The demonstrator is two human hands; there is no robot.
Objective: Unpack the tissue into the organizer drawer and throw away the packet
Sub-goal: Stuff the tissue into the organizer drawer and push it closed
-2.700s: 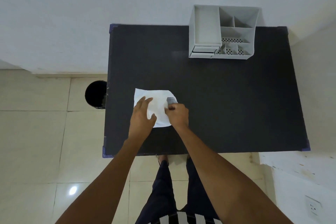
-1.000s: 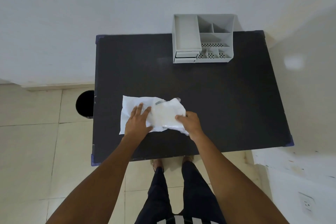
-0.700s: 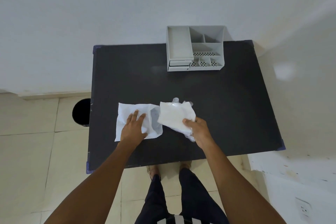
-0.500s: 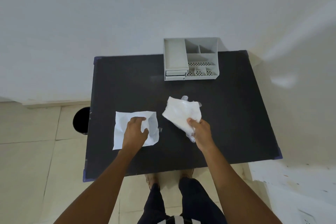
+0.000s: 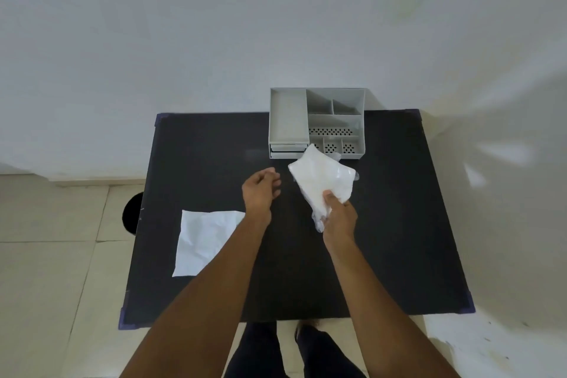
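Far left of both hands, a dark bin point(image 5: 132, 218) stands on the floor beside the table point(image 5: 383, 239). A flat white sheet point(image 5: 205, 239), probably the emptied packet, lies just behind the left hand point(image 5: 260, 190), which hovers loosely curled and empty. The right hand point(image 5: 339, 218) pinches the tissue bundle point(image 5: 320, 182) before the organizer point(image 5: 317, 123). Its drawer point(image 5: 288, 150) looks shut; opening it likely comes next.

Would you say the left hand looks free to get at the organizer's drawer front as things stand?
Probably yes. The left hand is empty and open over the table, with nothing lying between it and the drawer. The tissue bundle in the right hand hangs just right of that path.
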